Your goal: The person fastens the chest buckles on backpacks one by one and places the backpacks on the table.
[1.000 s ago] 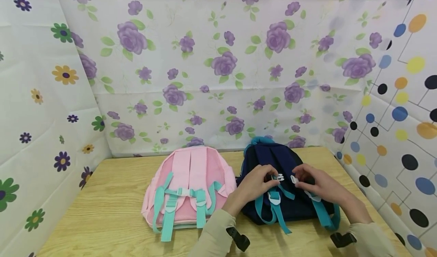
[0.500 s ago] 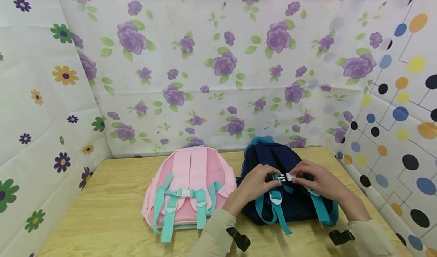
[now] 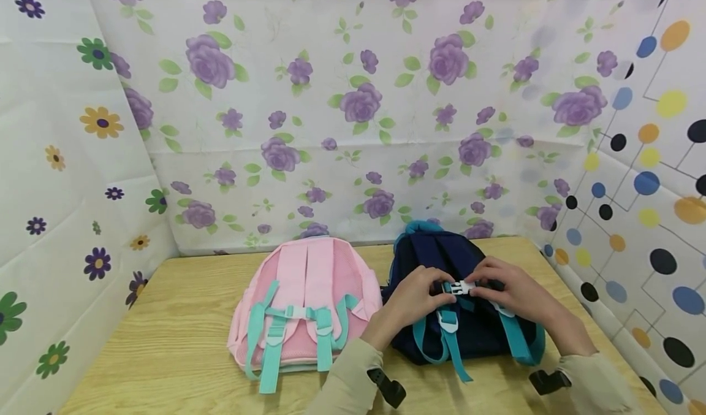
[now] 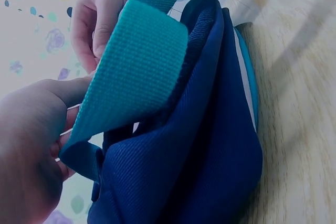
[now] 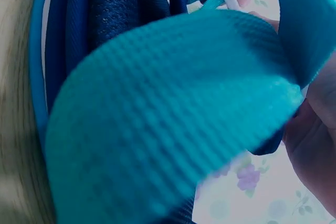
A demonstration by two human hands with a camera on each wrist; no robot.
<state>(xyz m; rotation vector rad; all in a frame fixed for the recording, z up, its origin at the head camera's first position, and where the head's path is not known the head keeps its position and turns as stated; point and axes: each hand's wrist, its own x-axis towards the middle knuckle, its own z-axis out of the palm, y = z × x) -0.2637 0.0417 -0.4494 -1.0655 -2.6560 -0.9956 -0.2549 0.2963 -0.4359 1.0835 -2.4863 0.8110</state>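
A navy backpack [image 3: 469, 341] with turquoise straps lies back panel up on the table. Over its middle, my left hand [image 3: 410, 295] pinches the pronged half of a white side-release buckle [image 3: 459, 288]. The socket half is pinched between thumb and fingers of my right hand [image 3: 510, 289]. Both halves are lined up end to end, the prongs at the socket's mouth and still showing. In the left wrist view a turquoise strap [image 4: 131, 66] hides part of the fingers. Another broad turquoise strap [image 5: 157, 93] fills much of the right wrist view and covers most of the buckle.
A pink backpack [image 3: 306, 262] lies just left of the navy one, its turquoise chest strap joined by a white buckle [image 3: 298, 312]. The wooden table [image 3: 165, 329] meets a flowered cloth wall [image 3: 309, 108] behind and a dotted cloth [image 3: 645, 219] at the right.
The two buckle halves, apart a second ago, have come together. My right hand has moved left with the socket half toward the prongs; my left hand has barely moved.
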